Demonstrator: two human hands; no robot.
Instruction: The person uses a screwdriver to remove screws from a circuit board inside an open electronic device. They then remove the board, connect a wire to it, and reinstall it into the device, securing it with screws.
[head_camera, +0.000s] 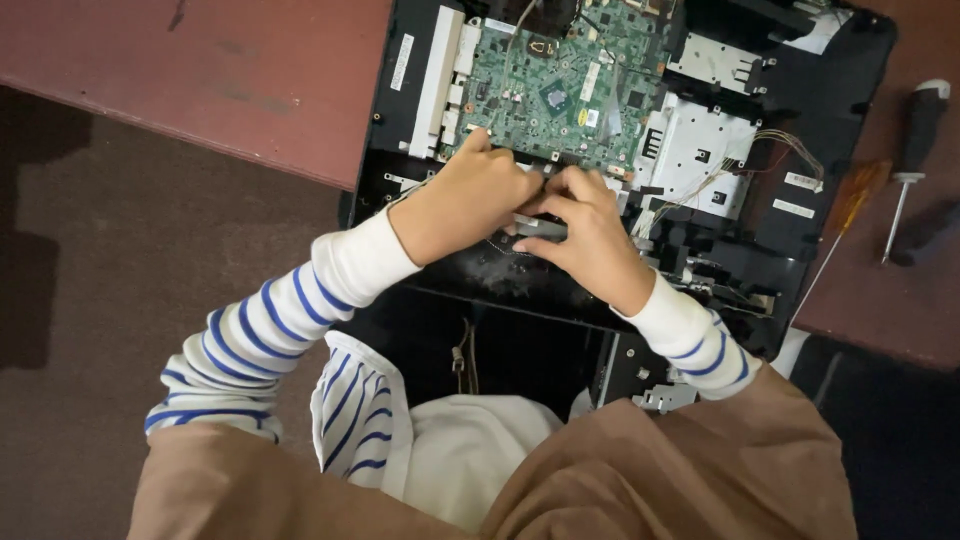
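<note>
From my head camera, my left hand (468, 196) and right hand (585, 228) meet at the near edge of the green circuit board (560, 85) in the opened black device casing (700, 250) on the reddish table (200, 70), both pinching a small grey metal part (540, 226), a screwdriver (910, 160) lying well apart at right.

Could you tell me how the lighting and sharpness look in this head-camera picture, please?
In the head view, light is dim and uneven: the green circuit board and silver metal plate are bright and sharp, while the floor at left falls into deep shadow; the left hand and right hand are slightly soft; no strong glare.
</note>
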